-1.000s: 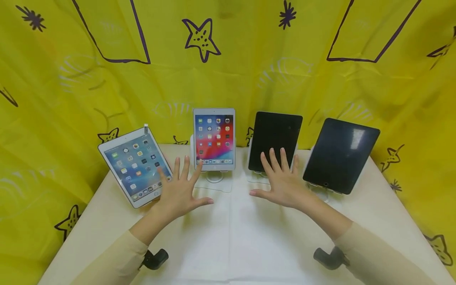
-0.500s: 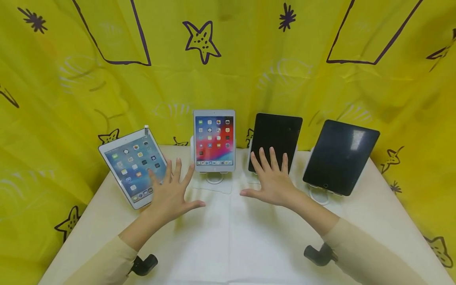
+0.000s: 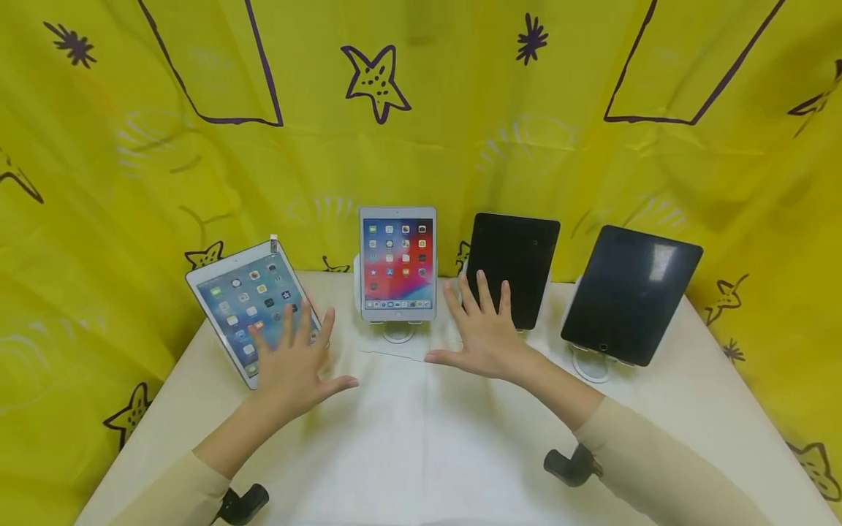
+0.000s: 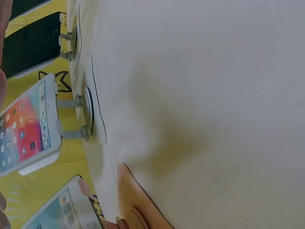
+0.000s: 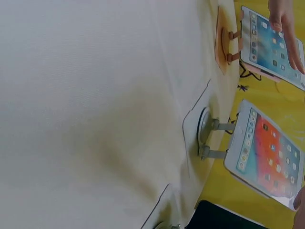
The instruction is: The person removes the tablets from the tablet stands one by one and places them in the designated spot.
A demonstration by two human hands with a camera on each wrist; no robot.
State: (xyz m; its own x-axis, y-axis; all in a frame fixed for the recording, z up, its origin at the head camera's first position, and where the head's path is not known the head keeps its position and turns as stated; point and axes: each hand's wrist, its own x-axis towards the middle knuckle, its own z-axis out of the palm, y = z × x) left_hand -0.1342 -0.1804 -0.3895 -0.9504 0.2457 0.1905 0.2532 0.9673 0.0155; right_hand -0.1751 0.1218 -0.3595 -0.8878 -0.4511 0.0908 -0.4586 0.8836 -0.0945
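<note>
My left hand (image 3: 289, 376), fingers spread, is held in front of the leftmost tablet (image 3: 230, 303), a white one with a lit blue home screen; it covers the lower right part of that tablet in the head view. My right hand (image 3: 488, 340), also spread and holding nothing, overlaps the lower left of a black tablet (image 3: 516, 248) with a dark screen. Between the hands stands a white tablet (image 3: 397, 267) with a red and blue home screen. Another dark-screened black tablet (image 3: 631, 296) leans at the far right. In the right wrist view, left-hand fingers (image 5: 288, 36) overlap the blue-screened tablet.
The tablets stand on folding stands, one rose-gold stand (image 5: 222, 45) at left and a silver-white stand (image 5: 206, 129) in the middle. A white cloth (image 3: 421, 438) covers the table. Behind hangs a yellow curtain (image 3: 447, 161) with drawn starfish. Black wrist cameras sit below both forearms.
Both spread hands have shifted left. The left hand now overlaps more of the blue-screened tablet, and the right hand has slid toward the left edge of the black one. The tablets stay put.
</note>
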